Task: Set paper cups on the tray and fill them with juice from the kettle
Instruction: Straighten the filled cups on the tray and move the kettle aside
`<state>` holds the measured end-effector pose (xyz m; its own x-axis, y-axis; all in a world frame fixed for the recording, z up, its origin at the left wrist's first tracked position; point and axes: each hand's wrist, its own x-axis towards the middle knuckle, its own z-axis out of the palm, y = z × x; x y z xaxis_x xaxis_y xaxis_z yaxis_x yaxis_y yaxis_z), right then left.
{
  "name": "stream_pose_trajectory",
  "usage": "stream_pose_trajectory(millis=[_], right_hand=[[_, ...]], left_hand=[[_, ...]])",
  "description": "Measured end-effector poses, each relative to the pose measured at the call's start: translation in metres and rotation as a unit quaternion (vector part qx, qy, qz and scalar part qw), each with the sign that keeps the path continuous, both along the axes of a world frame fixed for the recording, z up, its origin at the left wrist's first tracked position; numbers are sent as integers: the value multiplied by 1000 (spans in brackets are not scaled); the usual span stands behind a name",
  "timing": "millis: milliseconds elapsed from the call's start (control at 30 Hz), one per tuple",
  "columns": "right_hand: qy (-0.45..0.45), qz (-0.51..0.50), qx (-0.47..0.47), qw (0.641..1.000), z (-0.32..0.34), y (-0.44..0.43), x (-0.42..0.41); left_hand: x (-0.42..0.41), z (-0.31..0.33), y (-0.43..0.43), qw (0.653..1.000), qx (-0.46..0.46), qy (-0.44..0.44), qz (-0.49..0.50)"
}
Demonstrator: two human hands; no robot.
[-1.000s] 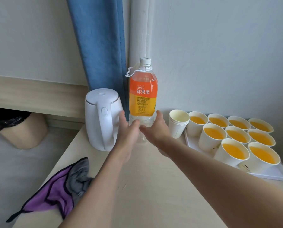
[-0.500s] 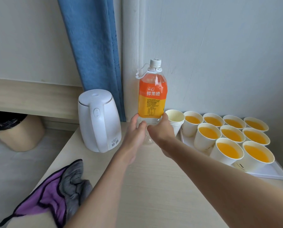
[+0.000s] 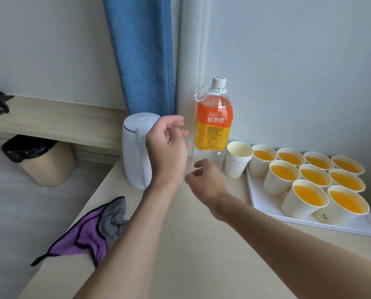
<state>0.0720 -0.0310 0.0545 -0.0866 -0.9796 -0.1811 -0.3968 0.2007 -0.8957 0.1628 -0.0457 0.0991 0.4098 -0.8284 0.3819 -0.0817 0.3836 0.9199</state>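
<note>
Noted left hand [image 3: 168,147] and right hand [image 3: 205,182] loose, empty. Judged kettle [image 3: 135,160], nine o'clock of bottle [image 3: 214,126], rigid, smooth; best taken by handle [image 3: 147,178].

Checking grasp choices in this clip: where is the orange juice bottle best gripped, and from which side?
Probably round its labelled middle, from the front: the juice bottle stands upright near the wall, with the kettle to its left and the stack of empty cups to its right. The white carry loop at its neck, on the left, would also serve.

Both forearms are bare — so are the left hand [image 3: 167,147] and the right hand [image 3: 205,183]
</note>
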Motion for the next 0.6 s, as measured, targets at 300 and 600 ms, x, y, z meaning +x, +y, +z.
stream_pose_trajectory(millis=[300,600], right_hand=[[-32,115,-27,993,12,-17,70],[9,24,-91,996,-2,-31,70]], left_hand=[[70,-48,-6,936,279,217,8],[64,-56,-7,917,303,235,-107]])
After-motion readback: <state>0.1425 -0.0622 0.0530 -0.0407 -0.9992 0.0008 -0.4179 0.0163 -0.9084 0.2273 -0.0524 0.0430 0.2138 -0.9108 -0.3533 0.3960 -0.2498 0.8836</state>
